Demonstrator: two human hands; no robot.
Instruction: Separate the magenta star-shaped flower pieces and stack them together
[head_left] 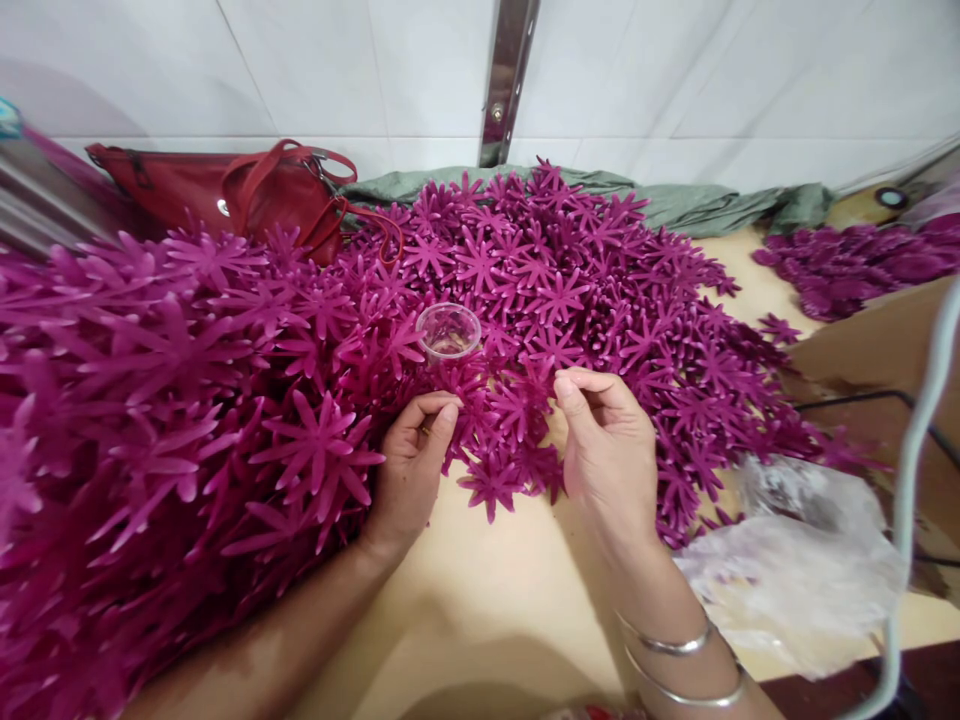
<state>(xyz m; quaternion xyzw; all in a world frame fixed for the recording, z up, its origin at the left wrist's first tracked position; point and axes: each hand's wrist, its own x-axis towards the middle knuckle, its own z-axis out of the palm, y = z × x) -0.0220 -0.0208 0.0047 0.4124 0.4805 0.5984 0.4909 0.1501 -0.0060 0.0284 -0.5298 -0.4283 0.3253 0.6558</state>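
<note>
Thumb and forefinger pressed together, my left hand (411, 460) is at the edge of a big heap of magenta star-shaped artificial flower pieces (491, 410). Whatever sits in that pinch is too small to make out. My right hand (613, 450) is also closed in a pinch, its fingertips close to the petals, and what it holds cannot be seen clearly. Several flower pieces lie between the two hands. Just beyond my left hand a small clear plastic cup (450, 332) stands among the flowers, with small pale bits inside.
A red handbag (187, 190) rests at the back left, beside green cloth (690, 208) along the tiled wall. At the right are a crumpled clear plastic bag (795, 570), a cardboard box (862, 350), a pale cable (911, 480) and another magenta pile (862, 265). The tabletop (495, 610) is pale.
</note>
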